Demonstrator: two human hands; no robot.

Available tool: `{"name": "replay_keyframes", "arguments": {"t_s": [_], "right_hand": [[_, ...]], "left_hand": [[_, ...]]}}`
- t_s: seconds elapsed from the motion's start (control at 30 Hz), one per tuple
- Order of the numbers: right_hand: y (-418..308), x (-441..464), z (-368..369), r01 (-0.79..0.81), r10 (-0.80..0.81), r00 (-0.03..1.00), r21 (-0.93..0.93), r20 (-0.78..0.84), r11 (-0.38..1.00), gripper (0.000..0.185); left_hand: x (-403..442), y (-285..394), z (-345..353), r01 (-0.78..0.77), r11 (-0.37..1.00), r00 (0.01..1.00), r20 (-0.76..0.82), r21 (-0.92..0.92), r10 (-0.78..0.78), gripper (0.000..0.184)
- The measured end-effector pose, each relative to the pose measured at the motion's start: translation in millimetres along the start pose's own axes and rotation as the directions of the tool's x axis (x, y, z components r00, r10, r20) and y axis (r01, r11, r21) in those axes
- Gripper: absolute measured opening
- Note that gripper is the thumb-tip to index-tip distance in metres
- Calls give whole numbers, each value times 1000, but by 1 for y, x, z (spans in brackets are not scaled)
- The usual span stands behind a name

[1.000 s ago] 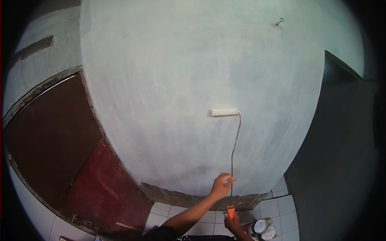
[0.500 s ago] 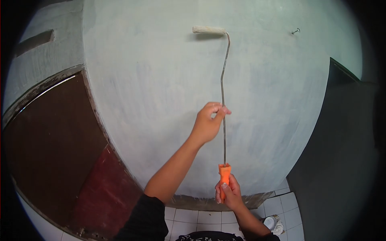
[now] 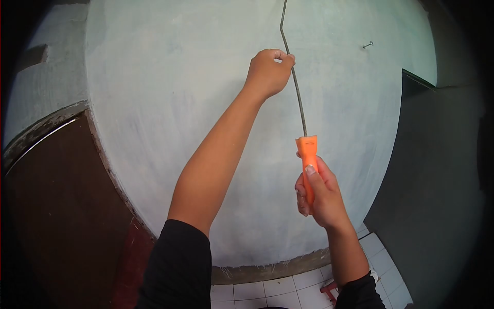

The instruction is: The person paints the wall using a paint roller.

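My right hand is wrapped round the orange handle of a paint roller, thumb along its front. Higher up, my left hand pinches the roller's thin metal rod between thumb and fingers. The rod runs upward, bends near the top and leaves the view, so the roller head is out of sight. Behind both hands stands a wall with uneven whitish, pale green and bluish paint.
A metal hook or nail sticks out of the wall at upper right. A brown door is at left, a dark grey surface at right. Below are white floor tiles and a red object, partly hidden.
Both hands have moved up with the roller, whose head has risen along the wall and out of the top of the view. The rod now tilts with its top leftward.
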State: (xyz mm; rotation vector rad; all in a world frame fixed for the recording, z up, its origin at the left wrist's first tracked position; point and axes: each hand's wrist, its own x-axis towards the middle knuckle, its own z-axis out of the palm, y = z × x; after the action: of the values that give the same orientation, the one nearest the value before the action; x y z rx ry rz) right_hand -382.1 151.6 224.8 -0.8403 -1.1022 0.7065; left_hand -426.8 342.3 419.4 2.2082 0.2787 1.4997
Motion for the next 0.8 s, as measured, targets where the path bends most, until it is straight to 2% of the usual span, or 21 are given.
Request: {"name": "replay_keyframes", "arguments": {"t_s": [0.03, 0.07, 0.13, 0.2, 0.23, 0.37, 0.43, 0.5, 0.57, 0.7, 0.77, 0.8], "right_hand": [[0, -2, 0, -4, 4, 1000, -9, -8, 1000, 40], [7, -9, -2, -8, 8, 1000, -32, -8, 999, 41], [33, -33, -12, -55, 53, 998, -56, -31, 997, 41], [77, -67, -23, -125, 120, 990, -69, -69, 990, 44], [104, -88, -28, -147, 141, 986, -63, -89, 987, 45], [171, -154, -28, -212, 207, 973, -35, -99, 977, 48], [176, -159, -26, -248, 245, 964, -14, -103, 969, 50], [174, -151, -27, -236, 231, 966, -36, -114, 971, 50], [158, -133, -29, -226, 218, 966, -43, -139, 973, 48], [94, -78, -27, -170, 153, 981, -150, -120, 974, 46], [52, -50, -17, -127, 97, 986, -231, -136, 965, 44], [34, -37, -13, -107, 76, 988, -235, -134, 966, 42]], "left_hand": [[-1, -1, 0, -25, 1000, 1000, -6, 1, 25, 37], [-10, -5, 1, 29, 998, 999, 40, 48, -31, 33], [-36, -44, 21, -178, 974, 980, -67, 140, 189, 28], [-89, -69, 36, -265, 959, 956, -101, 99, 274, 23], [-119, -79, 39, -296, 940, 950, -46, 167, 308, 19], [-218, -107, 53, -164, 986, 983, 83, 34, 161, 16], [-227, -105, 55, -143, 989, 988, 61, 26, 141, 16], [-223, -101, 54, -121, 993, 992, 45, 16, 120, 17], [-194, -95, 50, -180, 983, 983, -12, 28, 181, 16], [-117, -81, 39, -246, 969, 964, -100, 31, 248, 19], [-73, -67, 31, -291, 949, 937, -162, 124, 309, 24], [-52, -57, 25, -252, 957, 946, -169, 145, 275, 26]]}}
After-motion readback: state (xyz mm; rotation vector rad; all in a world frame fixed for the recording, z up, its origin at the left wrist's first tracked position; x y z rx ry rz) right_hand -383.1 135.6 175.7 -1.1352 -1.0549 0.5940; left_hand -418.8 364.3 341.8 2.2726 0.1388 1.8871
